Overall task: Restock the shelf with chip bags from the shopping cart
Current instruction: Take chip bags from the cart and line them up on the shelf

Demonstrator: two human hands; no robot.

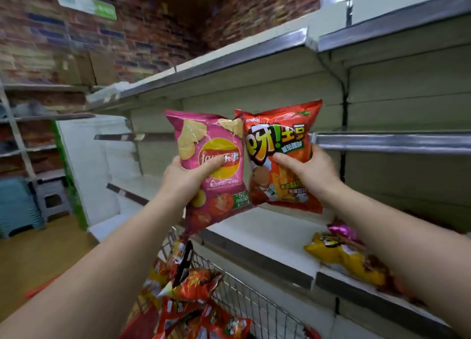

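My left hand (186, 178) grips a pink chip bag (204, 135) by its left side, thumb across the logo. My right hand (305, 170) grips a red-orange chip bag (283, 124) by its right side. Both bags are held upright side by side in the air, in front of the white shelf (267, 236). Below them stands the wire shopping cart (254, 305) with several red and yellow chip bags (193, 287) inside. A yellow chip bag (339, 257) and a purple one (342, 230) lie on the shelf at the right.
Bare metal-edged shelves run above (229, 58) and to the right (382, 141), with a lower shelf tier at left (132, 188). A grey stool (52, 198) and blue stacked stools (15, 206) stand on the yellow floor at far left.
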